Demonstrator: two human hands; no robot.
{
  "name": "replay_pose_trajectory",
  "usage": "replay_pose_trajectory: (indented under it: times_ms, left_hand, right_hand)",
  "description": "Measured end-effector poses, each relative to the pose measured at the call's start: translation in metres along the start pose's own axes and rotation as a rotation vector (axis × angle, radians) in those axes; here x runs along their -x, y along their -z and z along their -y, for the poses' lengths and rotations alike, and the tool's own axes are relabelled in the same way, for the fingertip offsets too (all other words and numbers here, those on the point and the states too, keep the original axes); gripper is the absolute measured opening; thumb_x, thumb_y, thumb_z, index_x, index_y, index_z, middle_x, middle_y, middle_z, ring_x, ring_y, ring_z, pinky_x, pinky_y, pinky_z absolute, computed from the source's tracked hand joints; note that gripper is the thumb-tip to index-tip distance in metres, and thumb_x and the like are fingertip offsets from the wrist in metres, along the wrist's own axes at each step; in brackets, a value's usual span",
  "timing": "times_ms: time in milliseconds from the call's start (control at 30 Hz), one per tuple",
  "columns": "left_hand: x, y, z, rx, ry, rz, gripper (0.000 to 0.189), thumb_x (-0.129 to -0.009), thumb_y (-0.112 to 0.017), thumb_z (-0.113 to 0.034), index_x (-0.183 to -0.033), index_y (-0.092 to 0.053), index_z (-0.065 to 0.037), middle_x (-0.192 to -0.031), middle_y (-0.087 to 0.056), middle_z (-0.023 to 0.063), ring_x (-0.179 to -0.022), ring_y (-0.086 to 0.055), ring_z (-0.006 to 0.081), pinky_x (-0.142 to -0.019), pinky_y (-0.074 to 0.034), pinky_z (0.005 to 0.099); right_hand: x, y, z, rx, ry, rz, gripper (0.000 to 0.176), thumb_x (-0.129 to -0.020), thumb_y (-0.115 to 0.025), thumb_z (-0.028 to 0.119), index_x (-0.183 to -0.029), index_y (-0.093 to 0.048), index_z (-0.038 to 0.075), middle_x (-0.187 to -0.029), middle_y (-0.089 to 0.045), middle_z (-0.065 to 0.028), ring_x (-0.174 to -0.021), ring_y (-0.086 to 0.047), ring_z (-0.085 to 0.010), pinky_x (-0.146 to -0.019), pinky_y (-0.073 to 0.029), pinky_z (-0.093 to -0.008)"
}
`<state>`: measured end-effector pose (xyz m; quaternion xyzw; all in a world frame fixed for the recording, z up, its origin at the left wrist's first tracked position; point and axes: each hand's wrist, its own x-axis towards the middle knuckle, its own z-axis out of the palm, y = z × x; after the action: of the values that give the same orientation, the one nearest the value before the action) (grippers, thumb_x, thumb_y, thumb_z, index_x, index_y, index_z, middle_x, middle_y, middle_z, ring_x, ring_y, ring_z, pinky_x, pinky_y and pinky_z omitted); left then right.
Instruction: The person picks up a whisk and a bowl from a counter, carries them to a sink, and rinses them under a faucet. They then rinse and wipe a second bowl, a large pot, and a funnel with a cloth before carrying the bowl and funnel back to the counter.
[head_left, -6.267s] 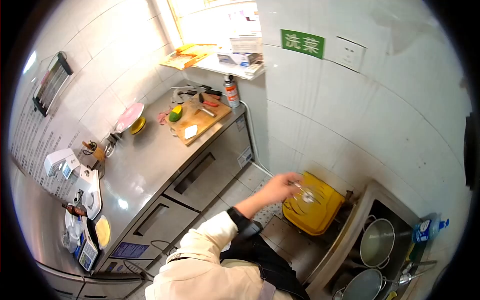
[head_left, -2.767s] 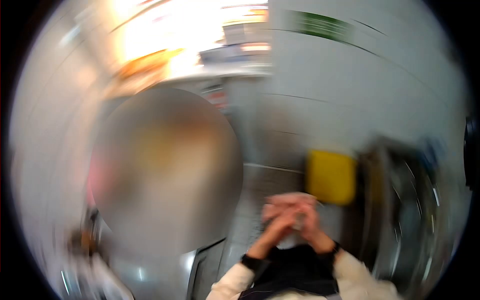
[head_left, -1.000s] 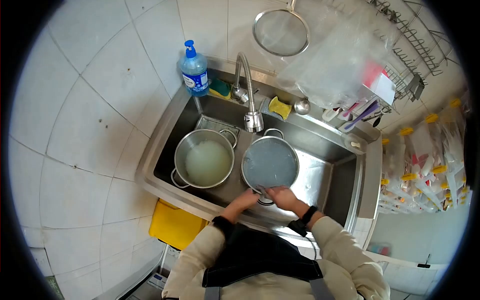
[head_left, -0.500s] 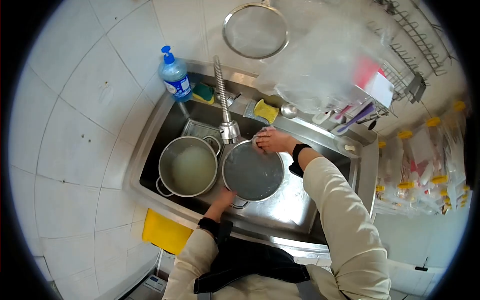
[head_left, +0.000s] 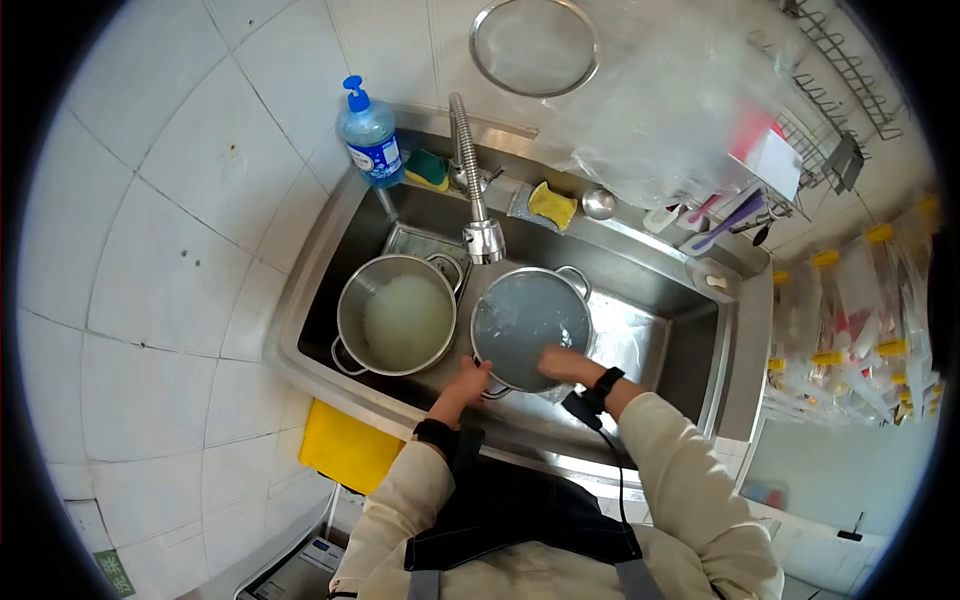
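A round steel pot (head_left: 530, 325) of greyish water stands in the sink. My left hand (head_left: 468, 382) is closed on its near left rim, by the near handle. Over the near right part of the same pot, my right hand (head_left: 565, 366) is closed, its fingertips down at the water. The greyish-pink cloth seen in that hand a moment ago is hidden beneath it now. Just left of it sits a second steel pot (head_left: 345, 315), holding cloudy whitish liquid. The flexible faucet (head_left: 484, 240) hangs above, between the two pots.
The steel sink (head_left: 700, 345) surrounds both pots. Along its back edge are a blue soap bottle (head_left: 372, 145), a green-yellow sponge (head_left: 428, 170), a yellow sponge (head_left: 552, 206) and a ladle (head_left: 598, 204). A yellow cloth (head_left: 350, 445) hangs at the front left.
My right hand has moved from the pot's far rim to its near right side. My left hand stays at the near rim. The view has shifted, and the far handle now shows.
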<state>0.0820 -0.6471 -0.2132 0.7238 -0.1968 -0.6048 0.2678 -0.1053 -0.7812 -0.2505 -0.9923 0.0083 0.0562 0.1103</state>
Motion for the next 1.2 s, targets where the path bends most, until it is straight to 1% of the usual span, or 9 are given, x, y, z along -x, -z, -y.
replay_pose_trajectory:
  times_ms: [100, 300, 333, 400, 567, 667, 900, 1067, 1200]
  left_hand:
    - [-0.003, 0.004, 0.001, -0.067, 0.008, -0.05, 0.048, -0.086, -0.044, -0.034, -0.115, -0.026, -0.002, -0.107, -0.05, 0.0245, -0.086, -0.057, 0.0347, -0.054, -0.052, 0.0442]
    - [-0.008, 0.006, 0.007, -0.179, 0.01, -0.083, 0.051, -0.085, -0.045, -0.035, -0.121, -0.024, -0.007, -0.105, -0.051, 0.0215, -0.09, -0.055, 0.0369, -0.051, -0.052, 0.0438]
    - [-0.006, 0.007, 0.006, -0.18, 0.0, -0.061, 0.049, -0.085, -0.045, -0.034, -0.12, -0.025, -0.006, -0.104, -0.052, 0.0221, -0.091, -0.055, 0.0377, -0.055, -0.051, 0.0452]
    - [-0.005, 0.003, 0.008, -0.189, -0.011, -0.033, 0.047, -0.085, -0.044, -0.033, -0.118, -0.026, -0.004, -0.102, -0.054, 0.0228, -0.092, -0.054, 0.0386, -0.06, -0.05, 0.0467]
    - [-0.009, 0.0, 0.021, -0.322, -0.199, -0.159, 0.048, -0.086, -0.037, -0.037, -0.115, -0.029, 0.0, -0.105, -0.05, 0.0315, -0.1, -0.046, 0.0465, -0.087, -0.034, 0.0472]
    - [-0.008, 0.005, 0.011, -0.397, -0.095, -0.175, 0.047, -0.085, -0.043, -0.036, -0.111, -0.034, 0.002, -0.105, -0.051, 0.0288, -0.098, -0.049, 0.0431, -0.083, -0.037, 0.0452]
    - [-0.058, 0.025, 0.047, -0.325, -0.175, 0.015, 0.049, -0.083, -0.048, -0.035, -0.113, -0.041, 0.003, -0.101, -0.054, 0.0261, -0.095, -0.054, 0.0348, -0.072, -0.044, 0.0385]
    - [0.028, 0.037, -0.01, -0.845, -0.256, -0.117, 0.043, -0.082, -0.051, -0.032, -0.108, -0.046, 0.003, -0.095, -0.057, 0.0225, -0.083, -0.059, 0.023, -0.07, -0.045, 0.0318]
    - [0.036, 0.021, -0.019, -0.301, -0.398, -0.01, 0.035, -0.087, -0.044, -0.028, -0.11, -0.048, -0.001, -0.095, -0.058, 0.0162, -0.089, -0.056, 0.024, -0.076, -0.044, 0.0321]
  right_hand:
    - [-0.036, 0.029, 0.032, -1.579, -0.76, 0.003, 0.009, -0.084, -0.044, 0.012, -0.083, -0.048, 0.004, -0.049, -0.04, -0.0038, -0.035, -0.037, -0.0158, -0.034, -0.029, -0.0301]
    - [-0.122, 0.046, 0.041, -1.759, -0.852, -0.486, 0.025, -0.09, -0.043, 0.021, -0.107, -0.045, 0.004, -0.063, -0.048, -0.0027, -0.046, -0.044, -0.013, -0.04, -0.036, -0.0271]
    - [-0.135, 0.051, 0.041, -1.76, -0.851, -0.484, 0.025, -0.09, -0.043, 0.021, -0.107, -0.045, 0.004, -0.063, -0.048, -0.0027, -0.046, -0.044, -0.013, -0.04, -0.036, -0.0271]
    - [-0.15, 0.064, 0.04, -1.641, -1.055, -1.201, 0.031, -0.09, -0.044, 0.024, -0.116, -0.039, 0.006, -0.07, -0.051, -0.0038, -0.046, -0.045, -0.0138, -0.042, -0.037, -0.0274]
    - [-0.132, 0.025, 0.005, -1.499, -1.038, -1.43, 0.033, -0.088, -0.041, 0.013, -0.12, -0.038, 0.005, -0.086, -0.055, -0.0087, -0.063, -0.051, -0.0146, -0.054, -0.042, -0.0264]
    - [-0.116, 0.003, 0.011, -0.945, -0.966, -0.889, 0.029, -0.074, -0.044, 0.0, -0.101, -0.054, 0.002, -0.085, -0.059, -0.0136, -0.081, -0.057, -0.0217, -0.066, -0.043, -0.032]
    - [-0.077, 0.075, 0.06, -0.869, -0.509, -0.043, 0.025, -0.069, -0.044, 0.01, -0.089, -0.057, 0.004, -0.088, -0.058, -0.0211, -0.084, -0.055, -0.0387, -0.071, -0.042, -0.0438]
    - [-0.007, 0.074, 0.071, -0.605, -0.506, 0.257, 0.027, -0.073, -0.045, 0.013, -0.097, -0.057, 0.009, -0.091, -0.059, -0.0184, -0.085, -0.055, -0.0365, -0.073, -0.043, -0.0431]
    - [0.026, 0.068, 0.055, -0.391, -0.582, 0.12, 0.033, -0.073, -0.048, 0.014, -0.105, -0.057, 0.015, -0.094, -0.06, -0.0146, -0.09, -0.056, -0.0329, -0.08, -0.043, -0.0403]
